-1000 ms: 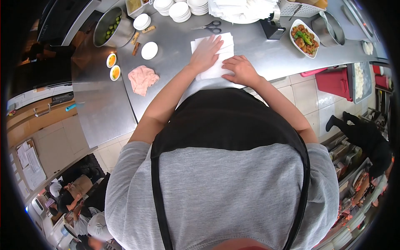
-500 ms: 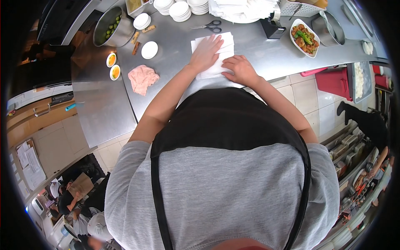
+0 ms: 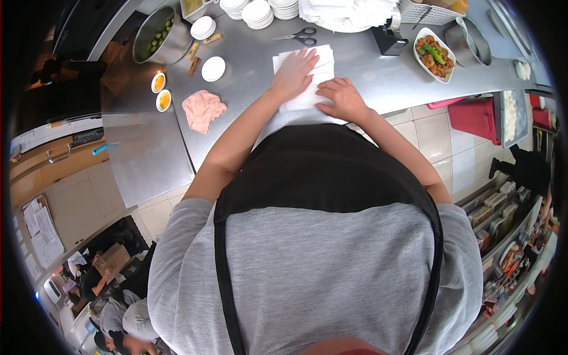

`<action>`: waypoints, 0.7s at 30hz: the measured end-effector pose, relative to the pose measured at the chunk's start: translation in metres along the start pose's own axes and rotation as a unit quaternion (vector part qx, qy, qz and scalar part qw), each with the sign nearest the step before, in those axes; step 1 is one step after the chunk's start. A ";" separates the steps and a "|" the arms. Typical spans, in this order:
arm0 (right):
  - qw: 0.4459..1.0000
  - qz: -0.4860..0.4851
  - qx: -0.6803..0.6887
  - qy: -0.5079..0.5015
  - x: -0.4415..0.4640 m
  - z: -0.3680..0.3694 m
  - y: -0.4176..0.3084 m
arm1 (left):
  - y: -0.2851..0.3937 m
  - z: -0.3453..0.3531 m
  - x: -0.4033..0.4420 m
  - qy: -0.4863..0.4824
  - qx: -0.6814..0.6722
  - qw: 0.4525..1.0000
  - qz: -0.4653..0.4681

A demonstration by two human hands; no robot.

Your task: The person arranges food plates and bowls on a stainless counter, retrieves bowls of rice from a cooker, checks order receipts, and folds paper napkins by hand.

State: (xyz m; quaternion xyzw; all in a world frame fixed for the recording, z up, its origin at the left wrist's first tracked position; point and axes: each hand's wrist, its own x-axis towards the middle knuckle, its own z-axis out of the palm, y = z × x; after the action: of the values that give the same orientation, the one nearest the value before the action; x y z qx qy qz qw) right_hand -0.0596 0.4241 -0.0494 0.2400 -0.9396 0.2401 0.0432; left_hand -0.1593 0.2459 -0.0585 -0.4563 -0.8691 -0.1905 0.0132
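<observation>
A small stack of white folded paper sheets (image 3: 322,59) lies on the steel counter close to my body. My left hand (image 3: 292,74) rests flat on its left part, fingers spread and pointing away from me. On the stack's right edge lies my right hand (image 3: 342,97), fingers apart and slightly bent, the tips touching the paper. Neither hand grips anything. Black scissors (image 3: 305,36) lie just beyond the paper. To the left are a crumpled pink cloth (image 3: 203,110) and a small white dish (image 3: 213,69).
Farther back stand stacked white dishes (image 3: 258,14), a large white paper pile (image 3: 349,13) and a black tape dispenser (image 3: 390,40). A bowl of food (image 3: 434,55) sits right, a deep metal pot (image 3: 158,36) left, near two small orange-filled cups (image 3: 163,100). Other people are at the lower left and far right.
My hands stay in nearly the same place on the paper. At the far right, a person in dark clothes has shifted; people at the lower left have moved slightly.
</observation>
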 end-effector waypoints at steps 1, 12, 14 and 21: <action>1.000 -0.001 -0.002 0.002 0.000 0.000 0.000 | 0.000 0.000 0.000 -0.001 0.000 1.000 -0.001; 1.000 -0.021 -0.020 0.012 -0.002 -0.002 -0.006 | 0.000 0.001 0.000 -0.007 0.010 1.000 -0.005; 0.999 -0.035 -0.028 0.020 -0.003 -0.003 -0.009 | -0.001 0.002 0.000 -0.004 0.010 1.000 -0.001; 0.999 -0.028 -0.020 0.037 -0.004 0.000 -0.009 | 0.000 0.001 0.000 -0.002 0.014 1.000 0.001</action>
State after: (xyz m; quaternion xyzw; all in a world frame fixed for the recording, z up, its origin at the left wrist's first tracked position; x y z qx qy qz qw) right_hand -0.0518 0.4188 -0.0461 0.2557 -0.9351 0.2283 0.0895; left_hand -0.1593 0.2462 -0.0594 -0.4568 -0.8714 -0.1780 0.0181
